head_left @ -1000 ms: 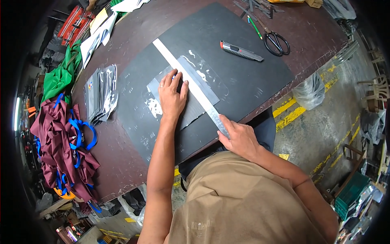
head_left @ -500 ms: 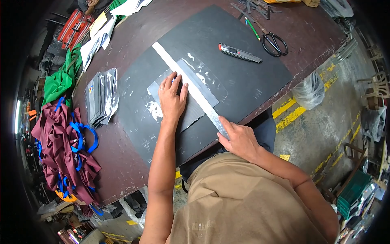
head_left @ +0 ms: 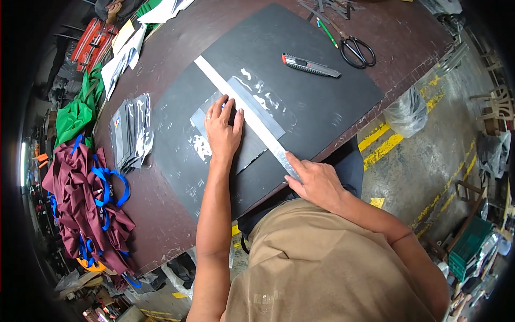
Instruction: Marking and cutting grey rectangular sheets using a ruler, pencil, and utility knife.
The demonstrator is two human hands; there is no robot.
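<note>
- Left hand [head_left: 222, 131]: flat, fingers spread, palm down on a grey plastic sheet [head_left: 236, 129], gripping nothing
- Sheet lies on the black cutting mat [head_left: 322, 107], mid-table, partly under a long metal ruler [head_left: 244, 115]
- Right hand [head_left: 316, 182]: fingers together, pressing the ruler's near end at the mat's edge
- Utility knife [head_left: 310, 65] and scissors [head_left: 357, 51] lie apart, far side
- Maroon bags [head_left: 86, 209] piled at left
</note>
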